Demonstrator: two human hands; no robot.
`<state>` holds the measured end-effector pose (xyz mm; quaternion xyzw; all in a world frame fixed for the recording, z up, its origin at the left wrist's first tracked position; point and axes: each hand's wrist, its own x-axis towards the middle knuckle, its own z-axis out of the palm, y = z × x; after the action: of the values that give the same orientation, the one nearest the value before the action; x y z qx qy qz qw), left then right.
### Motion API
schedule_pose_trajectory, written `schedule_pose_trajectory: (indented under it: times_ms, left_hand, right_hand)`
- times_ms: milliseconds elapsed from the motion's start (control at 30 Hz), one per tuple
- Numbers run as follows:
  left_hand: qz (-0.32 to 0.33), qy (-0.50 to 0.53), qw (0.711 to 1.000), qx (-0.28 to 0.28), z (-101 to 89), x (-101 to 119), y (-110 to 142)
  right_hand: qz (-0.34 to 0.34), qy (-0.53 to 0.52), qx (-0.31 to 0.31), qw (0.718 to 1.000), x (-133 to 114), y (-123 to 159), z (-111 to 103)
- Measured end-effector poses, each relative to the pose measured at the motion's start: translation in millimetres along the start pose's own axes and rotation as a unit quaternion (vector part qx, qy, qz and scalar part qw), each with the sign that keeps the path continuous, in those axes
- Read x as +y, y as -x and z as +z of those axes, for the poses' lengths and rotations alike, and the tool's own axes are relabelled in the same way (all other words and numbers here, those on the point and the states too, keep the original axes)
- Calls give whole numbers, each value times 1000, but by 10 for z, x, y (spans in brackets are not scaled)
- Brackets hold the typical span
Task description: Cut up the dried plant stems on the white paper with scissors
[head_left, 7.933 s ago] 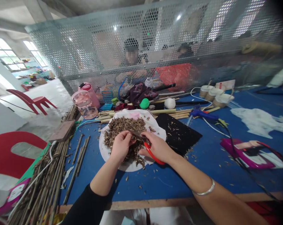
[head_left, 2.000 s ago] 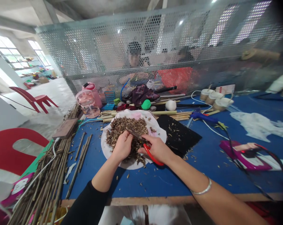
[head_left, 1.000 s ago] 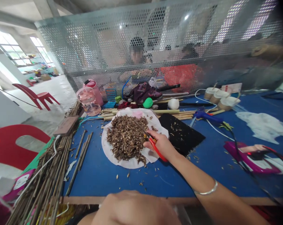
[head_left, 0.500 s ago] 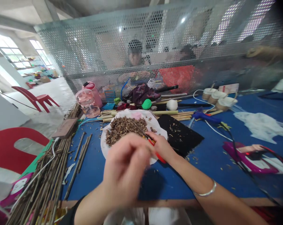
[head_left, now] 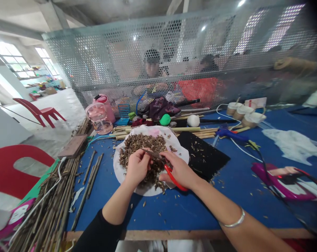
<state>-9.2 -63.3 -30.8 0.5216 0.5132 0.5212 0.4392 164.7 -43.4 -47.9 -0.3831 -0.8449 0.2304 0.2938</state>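
Observation:
My right hand (head_left: pixel 184 171) grips a pair of scissors (head_left: pixel 174 177) with red handles, its blades pointing left. Close to the blade tips, my left hand (head_left: pixel 137 167) is closed in a pinch; whatever its fingers hold is too small to name. Both hands are over a heap of small brown dried pieces (head_left: pixel 134 141), which lies on a round white sheet (head_left: pixel 180 148). A few pieces are scattered on the blue table (head_left: pixel 195 217) in front of it.
A black sheet (head_left: pixel 205 154) with bits on it lies right of the heap. Thin brown sticks (head_left: pixel 94 176) and a bundle of stalks (head_left: pixel 53 196) are at left. Behind are a clear pink-tinted container (head_left: pixel 100 119), a green ball (head_left: pixel 165 119), and a blue glue gun (head_left: pixel 230 133) at right.
My left hand has moved away from the camera, down to the heap and beside the scissor blades. My right hand keeps the scissors at nearly the same place.

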Motion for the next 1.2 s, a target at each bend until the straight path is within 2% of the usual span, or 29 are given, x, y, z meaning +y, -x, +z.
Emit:
schedule_pose_trajectory:
  times_ms: [233,533,633,800,1033,1200]
  left_hand:
    - [4,-36,999,-28,-24,-21,9]
    - [-5,-72,997,-26,-17,46,39]
    - [-10,-84,996,-22,-23,47,40]
    - [-34,-105,994,-22,-36,34,26]
    - [-73,-172,982,9,-54,-19,-15]
    - [-16,-311,946,84,-148,-41,-79]
  right_hand:
    - [-20,21,15,999,23,4,2]
    - [-26,-34,11,999,18,4,-13]
    - [-13,-42,0,999,-32,2,-23]
    - [47,-80,-29,995,-57,5,12]
    - [82,-82,-55,992,-43,9,45]
    - [82,-20,-48,995,2,6,-47]
